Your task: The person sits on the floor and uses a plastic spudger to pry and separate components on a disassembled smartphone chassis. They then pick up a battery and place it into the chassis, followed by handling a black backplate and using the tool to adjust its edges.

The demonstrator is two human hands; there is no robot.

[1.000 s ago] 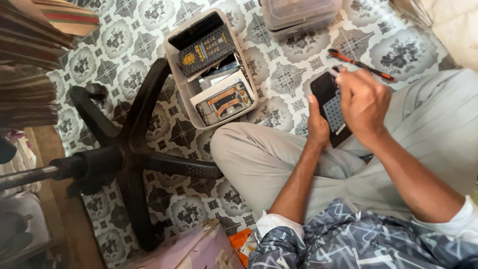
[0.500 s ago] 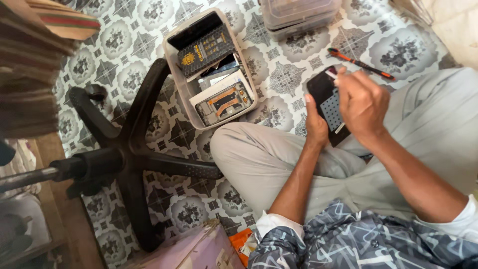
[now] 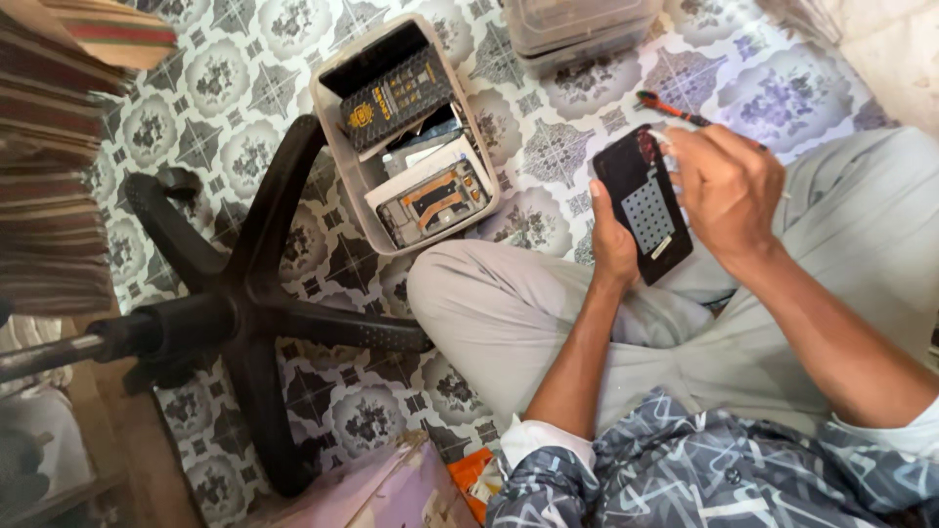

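A view looking down at a person sitting cross-legged on a patterned tile floor [image 3: 245,68]. At the far left stands a stack of striped fabric or boards [image 3: 49,176], blurred at the edge. Just right of it lies the black five-spoked base of a chair [image 3: 245,313], its spokes spread across the tiles. Beyond the base, towards the top of the view, sits a pale plastic tray [image 3: 337,171] filled with flat phone parts, among them a dark keypad panel [image 3: 396,96] and a frame with orange ribbon cable [image 3: 430,203]. Along the lower edge are a pinkish cardboard box [image 3: 381,489] and an orange scrap beside it. At top centre rests a clear plastic container [image 3: 577,24].

Right of centre, above the person's grey trousers [image 3: 509,313], the left hand [image 3: 614,244] is closed around the lower edge of a dark phone body [image 3: 644,200] with a grid of small holes, holding it upright and tilted. The right hand [image 3: 729,186] is curled over the phone's upper right side, fingertips touching it; the two hands sit close together. Behind them an orange-handled screwdriver [image 3: 675,110] lies on the floor.
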